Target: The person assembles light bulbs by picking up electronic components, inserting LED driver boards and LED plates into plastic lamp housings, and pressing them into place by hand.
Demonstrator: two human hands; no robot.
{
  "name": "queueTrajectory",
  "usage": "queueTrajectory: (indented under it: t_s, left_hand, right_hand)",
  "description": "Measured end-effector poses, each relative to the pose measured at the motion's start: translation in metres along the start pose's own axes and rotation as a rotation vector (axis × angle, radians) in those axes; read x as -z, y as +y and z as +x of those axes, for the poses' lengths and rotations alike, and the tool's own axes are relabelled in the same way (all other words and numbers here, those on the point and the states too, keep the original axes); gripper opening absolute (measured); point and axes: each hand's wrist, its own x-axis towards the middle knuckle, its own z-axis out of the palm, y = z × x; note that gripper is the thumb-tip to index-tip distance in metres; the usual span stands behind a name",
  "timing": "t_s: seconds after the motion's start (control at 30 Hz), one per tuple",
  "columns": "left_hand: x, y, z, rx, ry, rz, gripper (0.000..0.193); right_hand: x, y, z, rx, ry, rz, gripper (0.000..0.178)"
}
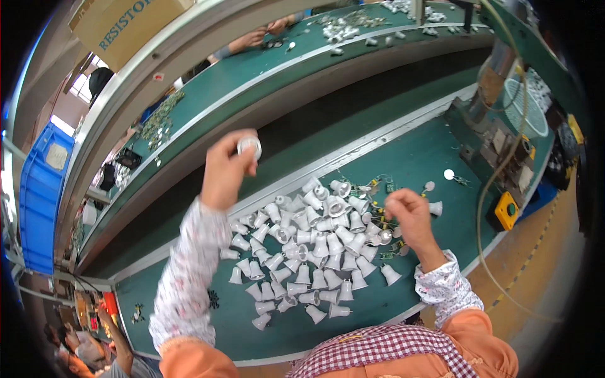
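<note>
Raised above the far edge of the green bench, my left hand (pixel 225 170) is closed around a white lamp housing (pixel 249 147), its round end showing between thumb and fingers. Below it spreads a heap of white bell-shaped lamp housings (pixel 320 244), lying at many angles. My right hand (pixel 411 217) hovers by the heap's right side with thumb and fingertips pinched together; whatever they may hold is too small to make out. Small circuit boards with yellow parts and wires (pixel 387 255) lie beneath and beside that hand. A single housing (pixel 435 208) rests just right of it.
On the right stands a metal bench press (pixel 498 142) with a yellow switch box (pixel 506 211). Behind it sits a pale basket (pixel 526 107). A dark belt channel (pixel 302 135) runs beyond the bench. Another person's hands (pixel 255 36) work at the far line. Blue bins (pixel 43 195) stand left.
</note>
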Motion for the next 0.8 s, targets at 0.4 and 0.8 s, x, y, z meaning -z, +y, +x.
queueTrajectory:
  t_s: [0.4,0.8]
  left_hand:
    - [0.072,-0.072,0.236,0.079,0.219,0.925,0.036]
    - [0.071,-0.158,0.309,0.500,0.327,1.136,0.069]
  right_hand:
    - [0.032,0.025,0.004,0.309,0.293,-0.468,0.005]
    - [0.030,0.032,0.007,0.525,0.141,-0.728,0.014]
